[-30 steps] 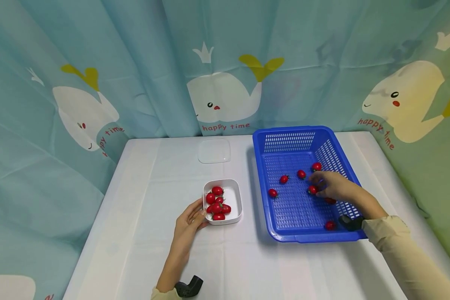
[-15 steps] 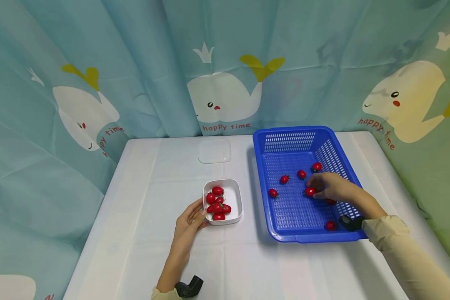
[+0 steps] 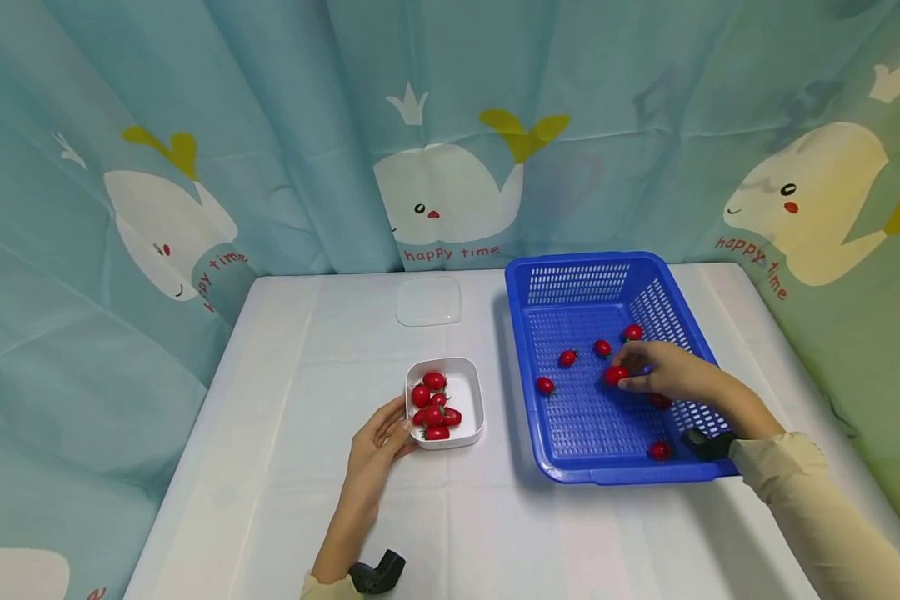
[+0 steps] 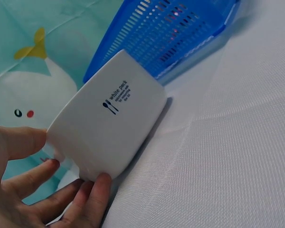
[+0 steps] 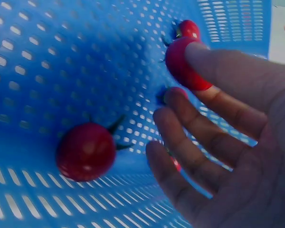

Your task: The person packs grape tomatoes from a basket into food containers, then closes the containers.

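Observation:
My right hand (image 3: 663, 372) pinches a red cherry tomato (image 3: 615, 376) between thumb and index finger, over the blue basket (image 3: 521, 333). In the right wrist view this tomato (image 5: 185, 64) sits against the thumb tip, while the other fingers are spread. Another tomato (image 5: 85, 152) with a green stem lies on the basket floor below them. On the left, my left hand (image 3: 375, 450) holds a small white box (image 3: 471, 400) at its near left corner, thumb at the rim. Several tomatoes (image 3: 434, 415) lie in the box's left part. Printed lettering shows on the box's side (image 4: 104, 109).
More tomatoes (image 3: 567, 358) lie scattered in the basket, one (image 3: 659, 451) near its front wall. A clear flat lid (image 3: 428, 302) lies behind the box on the white tablecloth (image 3: 330, 358). A curtain with whales (image 3: 450, 196) hangs along the table's back.
My right hand has taken hold of a tomato in the basket and drawn it slightly left and up. The left hand and box have stayed put.

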`<act>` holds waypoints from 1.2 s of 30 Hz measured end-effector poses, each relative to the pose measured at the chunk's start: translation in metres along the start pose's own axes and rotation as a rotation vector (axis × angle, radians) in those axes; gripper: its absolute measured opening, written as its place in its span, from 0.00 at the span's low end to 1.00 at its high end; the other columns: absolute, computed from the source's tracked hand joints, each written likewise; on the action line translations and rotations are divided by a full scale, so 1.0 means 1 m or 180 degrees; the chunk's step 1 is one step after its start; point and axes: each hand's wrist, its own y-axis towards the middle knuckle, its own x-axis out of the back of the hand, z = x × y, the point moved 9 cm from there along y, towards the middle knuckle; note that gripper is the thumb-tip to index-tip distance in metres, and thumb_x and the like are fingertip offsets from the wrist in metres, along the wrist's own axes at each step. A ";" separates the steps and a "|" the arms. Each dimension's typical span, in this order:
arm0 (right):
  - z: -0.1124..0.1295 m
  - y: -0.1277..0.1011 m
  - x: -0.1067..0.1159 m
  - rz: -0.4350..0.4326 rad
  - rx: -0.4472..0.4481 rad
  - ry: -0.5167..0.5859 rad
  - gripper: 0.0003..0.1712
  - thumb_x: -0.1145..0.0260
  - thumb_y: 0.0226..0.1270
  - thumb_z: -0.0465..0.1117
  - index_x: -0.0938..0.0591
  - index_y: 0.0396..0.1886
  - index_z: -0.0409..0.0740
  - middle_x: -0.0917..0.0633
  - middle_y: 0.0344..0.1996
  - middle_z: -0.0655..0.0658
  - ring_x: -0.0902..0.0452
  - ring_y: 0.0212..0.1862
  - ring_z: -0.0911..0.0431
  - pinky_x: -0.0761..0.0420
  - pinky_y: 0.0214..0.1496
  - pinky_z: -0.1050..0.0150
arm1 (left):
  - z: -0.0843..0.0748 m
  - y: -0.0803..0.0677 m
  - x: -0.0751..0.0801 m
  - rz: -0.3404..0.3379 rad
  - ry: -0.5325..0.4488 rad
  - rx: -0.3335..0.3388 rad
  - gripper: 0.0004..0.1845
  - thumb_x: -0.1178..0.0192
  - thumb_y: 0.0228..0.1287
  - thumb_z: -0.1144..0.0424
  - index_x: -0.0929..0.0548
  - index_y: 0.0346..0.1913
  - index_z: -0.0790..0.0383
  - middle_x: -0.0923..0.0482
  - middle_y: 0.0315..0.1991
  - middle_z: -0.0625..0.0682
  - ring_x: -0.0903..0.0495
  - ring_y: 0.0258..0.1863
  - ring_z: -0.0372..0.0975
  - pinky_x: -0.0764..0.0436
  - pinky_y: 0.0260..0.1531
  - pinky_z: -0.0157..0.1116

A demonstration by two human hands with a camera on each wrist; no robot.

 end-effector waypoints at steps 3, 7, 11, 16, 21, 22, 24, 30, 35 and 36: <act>0.004 -0.004 0.005 -0.0058 0.0001 0.0055 0.13 0.29 0.71 0.43 0.16 0.52 0.45 0.12 0.48 0.43 0.18 0.50 0.47 0.14 0.54 0.46 | 0.000 0.000 0.000 0.0005 -0.0007 0.0023 0.26 0.42 0.78 0.65 0.29 0.75 0.60 0.29 0.75 0.59 0.24 0.70 0.50 0.13 0.53 0.29; 0.011 -0.010 0.011 -0.0175 0.0089 0.0110 0.15 0.31 0.74 0.46 0.16 0.55 0.46 0.12 0.50 0.44 0.16 0.55 0.45 0.13 0.56 0.46 | 0.000 0.001 0.000 0.0010 -0.0011 0.0026 0.26 0.42 0.78 0.64 0.29 0.75 0.60 0.29 0.76 0.59 0.24 0.70 0.50 0.13 0.53 0.30; 0.022 -0.014 0.021 -0.0394 0.0225 0.0149 0.16 0.31 0.75 0.46 0.16 0.57 0.45 0.12 0.46 0.48 0.17 0.49 0.54 0.14 0.49 0.63 | 0.000 0.001 0.000 0.0020 -0.0022 0.0012 0.26 0.42 0.78 0.64 0.29 0.75 0.60 0.29 0.76 0.59 0.25 0.70 0.51 0.13 0.53 0.30; 0.035 -0.020 0.024 -0.0627 0.0331 0.0570 0.17 0.32 0.76 0.45 0.17 0.60 0.48 0.12 0.49 0.48 0.18 0.48 0.62 0.16 0.48 0.73 | 0.000 0.001 0.000 0.0032 -0.0022 -0.0007 0.26 0.42 0.78 0.65 0.30 0.76 0.62 0.30 0.76 0.60 0.25 0.71 0.51 0.13 0.53 0.30; 0.051 -0.025 0.022 -0.0802 0.0438 0.1026 0.18 0.34 0.77 0.43 0.18 0.63 0.47 0.14 0.52 0.47 0.18 0.49 0.64 0.14 0.50 0.73 | -0.001 0.000 -0.001 0.0039 -0.0027 -0.0018 0.26 0.42 0.78 0.65 0.30 0.76 0.62 0.30 0.76 0.60 0.25 0.71 0.52 0.13 0.53 0.30; 0.055 -0.025 0.022 -0.0829 0.0479 0.1100 0.18 0.34 0.77 0.42 0.18 0.63 0.46 0.14 0.52 0.48 0.17 0.49 0.64 0.14 0.50 0.72 | -0.001 0.000 -0.001 0.0039 -0.0029 -0.0020 0.26 0.42 0.78 0.65 0.30 0.76 0.62 0.30 0.76 0.60 0.25 0.71 0.52 0.13 0.53 0.30; 0.061 -0.026 0.020 -0.0854 0.0535 0.1235 0.18 0.35 0.78 0.41 0.19 0.64 0.45 0.15 0.51 0.50 0.16 0.48 0.63 0.13 0.49 0.71 | 0.000 0.000 -0.001 0.0035 -0.0027 -0.0028 0.26 0.42 0.78 0.65 0.30 0.76 0.62 0.30 0.76 0.60 0.25 0.71 0.51 0.13 0.53 0.29; 0.077 -0.023 0.008 -0.0819 0.0615 0.1491 0.19 0.34 0.77 0.39 0.20 0.64 0.42 0.15 0.51 0.53 0.16 0.49 0.60 0.12 0.50 0.69 | 0.001 0.000 0.000 0.0013 -0.0026 -0.0025 0.26 0.41 0.78 0.64 0.29 0.75 0.61 0.28 0.75 0.59 0.24 0.70 0.50 0.13 0.52 0.29; 0.091 -0.017 -0.004 -0.0815 0.0614 0.1714 0.21 0.34 0.76 0.39 0.21 0.65 0.40 0.15 0.55 0.42 0.15 0.50 0.58 0.12 0.52 0.70 | 0.002 0.001 0.001 0.0000 -0.0040 -0.0021 0.26 0.40 0.77 0.64 0.28 0.75 0.60 0.28 0.75 0.59 0.24 0.69 0.49 0.13 0.52 0.29; 0.093 -0.016 -0.006 -0.0818 0.0604 0.1753 0.21 0.34 0.76 0.39 0.21 0.65 0.40 0.15 0.55 0.40 0.15 0.50 0.58 0.12 0.52 0.70 | 0.002 0.001 0.000 0.0010 -0.0029 -0.0030 0.27 0.41 0.77 0.63 0.29 0.75 0.61 0.29 0.75 0.59 0.24 0.69 0.50 0.13 0.52 0.29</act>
